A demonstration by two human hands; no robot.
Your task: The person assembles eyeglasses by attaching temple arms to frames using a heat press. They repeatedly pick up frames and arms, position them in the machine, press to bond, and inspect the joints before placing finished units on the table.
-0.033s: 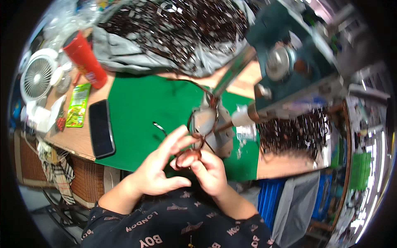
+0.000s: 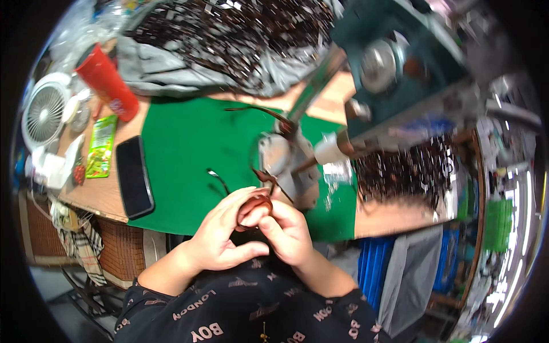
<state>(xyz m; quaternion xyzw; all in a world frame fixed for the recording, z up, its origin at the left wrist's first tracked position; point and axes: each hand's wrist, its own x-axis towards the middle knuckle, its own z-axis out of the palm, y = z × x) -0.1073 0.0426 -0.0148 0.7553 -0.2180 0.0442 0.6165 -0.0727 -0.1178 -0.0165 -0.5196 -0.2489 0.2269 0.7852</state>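
Both hands are on a pair of brown eyeglasses [image 2: 267, 176] in front of a metal bench machine. The near rim lies between my hands. The far rim, blurred, is beside the machine's grey metal base [image 2: 306, 191], and one long temple stretches left above it. Another temple end pokes out beyond my left fingers. My right hand [image 2: 289, 231] pinches the near rim between thumb and fingers. My left hand [image 2: 223, 231] curls its fingers behind and around that rim, its thumb held apart below. Fingertips are partly hidden behind the eyeglasses.
A green mat [image 2: 189, 143] covers the table. On the left are a black phone [image 2: 134, 177], a green packet [image 2: 102, 146], a red tumbler [image 2: 108, 83] and a white fan [image 2: 47, 111]. The machine's dark green head [image 2: 400, 74] overhangs the right; heaps of brown temples [image 2: 406, 177] lie around.
My left fingers have closed in around the near rim, where they were stretched apart before. The near rim has shifted slightly toward the left hand. The whole view has moved a little.
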